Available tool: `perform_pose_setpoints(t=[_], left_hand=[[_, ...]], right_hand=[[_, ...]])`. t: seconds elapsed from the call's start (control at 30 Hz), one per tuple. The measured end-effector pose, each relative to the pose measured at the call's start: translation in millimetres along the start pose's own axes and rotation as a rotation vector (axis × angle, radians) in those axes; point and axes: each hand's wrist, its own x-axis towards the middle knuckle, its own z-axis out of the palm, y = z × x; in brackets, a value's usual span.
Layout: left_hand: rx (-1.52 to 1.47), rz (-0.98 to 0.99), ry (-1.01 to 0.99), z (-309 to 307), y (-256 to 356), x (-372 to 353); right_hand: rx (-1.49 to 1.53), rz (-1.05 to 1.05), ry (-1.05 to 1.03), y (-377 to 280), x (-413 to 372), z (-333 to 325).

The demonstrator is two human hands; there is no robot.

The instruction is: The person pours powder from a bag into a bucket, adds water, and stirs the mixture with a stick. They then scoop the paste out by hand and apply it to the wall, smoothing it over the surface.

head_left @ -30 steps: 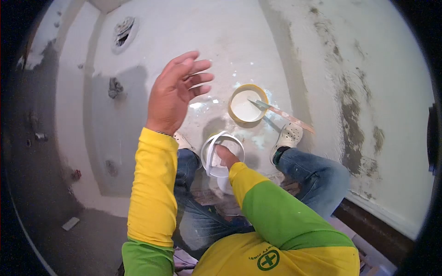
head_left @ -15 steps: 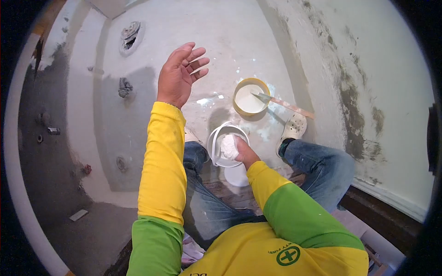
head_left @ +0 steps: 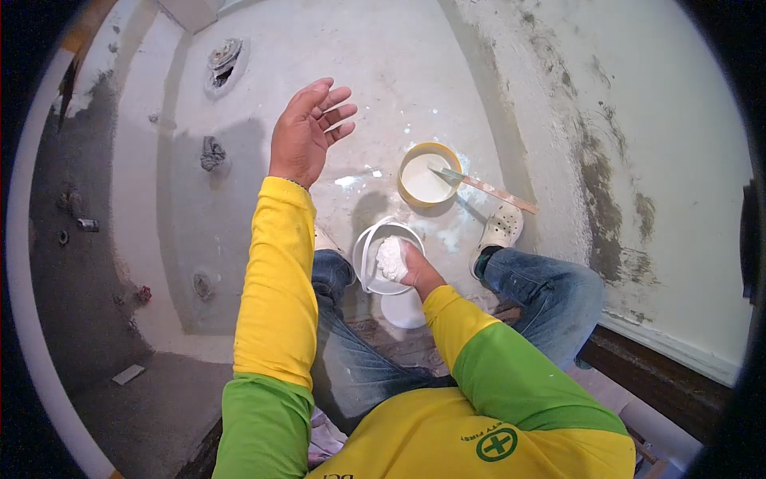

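Two bare hands are visible. The left hand (head_left: 309, 136) is raised above the grey floor (head_left: 383, 48), its fingers open, loosely curled and slightly separated. The right hand (head_left: 416, 265) is cupped around a mound of white powder (head_left: 391, 258) at the mouth of a round white plastic bucket (head_left: 408, 235); the powder partly hides its fingers. Beyond the bucket, a round yellow-walled container (head_left: 408, 191) contains white material, with a wooden-handled metal blade (head_left: 491, 190) lying across its rim. A green circled-cross emblem (head_left: 496, 444) marks the yellow-and-green shirt (head_left: 415, 423); beside it, "TY FIRST" is legible. Lettering at the lower edge is cut off.
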Motion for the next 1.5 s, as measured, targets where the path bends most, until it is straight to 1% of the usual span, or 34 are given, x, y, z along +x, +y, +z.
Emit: perform_pose_setpoints(t=[0.03,0.1,0.13,0.2,0.3,0.43,0.5,0.53,0.6,0.63,0.7,0.83,0.9,0.93,0.97,1.03,1.07,1.1,1.13,1.17,1.2,1.23,1.3,1.33,1.37,1.4,1.43,1.5], left_hand=[[-0.008,-0.006,0.003,0,1,1],[-0.005,0.000,0.002,-1,2,1],[-0.002,0.004,-0.001,-2,3,0],[-0.011,0.008,-0.003,-4,4,0],[-0.022,0.018,-0.006,-9,5,0],[-0.008,0.037,0.013,-8,6,-3],[-0.007,0.042,0.017,-9,7,-3],[-0.006,0.042,0.012,-9,7,-3],[-0.026,0.039,0.016,-10,7,-2],[-0.043,0.034,0.018,-11,7,-1],[-0.031,0.040,0.020,-14,6,0],[0.000,0.054,0.013,-17,3,1],[0.005,0.048,0.022,-19,1,0],[0.133,0.000,0.036,-21,-6,-2],[0.263,-0.050,0.046,-24,-15,-3],[0.742,-0.255,-0.018,-33,-51,-8],[1.219,-0.174,-0.077,-42,-86,-10],[1.267,-0.276,-0.114,-41,-103,-33],[1.360,-0.328,-0.173,-55,-139,-44],[1.410,-0.490,-0.201,-55,-155,-62],[1.400,-0.502,-0.178,-57,-172,-79],[1.411,-0.499,-0.208,-54,-174,-90],[0.960,-0.711,-0.388,-46,-175,-99],[0.963,-0.712,-0.408,-42,-183,-99],[1.037,-0.696,-0.397,-41,-191,-98],[1.111,-0.677,-0.379,-41,-197,-95],[1.113,-0.676,-0.380,-41,-203,-93],[1.318,-0.443,-0.394,-44,-212,-88]], right_hand=[[-0.002,0.001,0.000,-1,0,0],[0.041,0.036,-0.089,-2,1,-1],[0.039,0.041,-0.088,-1,2,0],[0.016,0.030,0.034,0,6,3],[0.082,0.021,0.023,-3,-6,20],[0.102,0.059,0.049,-2,5,4],[0.082,0.116,-0.059,-3,5,5],[0.078,0.121,-0.059,-2,3,9],[-0.035,0.044,0.160,2,-1,17],[-0.040,0.053,0.161,1,-2,17],[-0.086,-0.007,0.125,-3,-6,13],[-0.049,0.026,0.101,-17,-17,12],[-0.007,0.068,-0.017,-24,-17,10],[-0.040,0.053,0.114,-25,-21,20],[-0.041,0.053,0.114,-23,-22,20],[-0.071,0.033,0.084,-22,-21,20],[-0.065,0.022,0.074,-22,-18,17],[-0.027,0.056,-0.015,-20,-15,12],[0.014,0.088,-0.101,-18,-15,6],[0.030,0.070,-0.103,-14,-14,2],[0.048,0.025,-0.020,-8,-12,2],[0.067,-0.021,0.066,-2,-11,3],[0.078,-0.082,0.091,3,-20,17],[0.051,-0.092,0.047,6,-21,16],[0.020,-0.098,0.000,6,-23,14],[0.002,-0.086,-0.027,2,-24,13],[0.002,-0.088,-0.028,0,-24,11],[0.015,-0.030,0.045,-5,-19,11]])
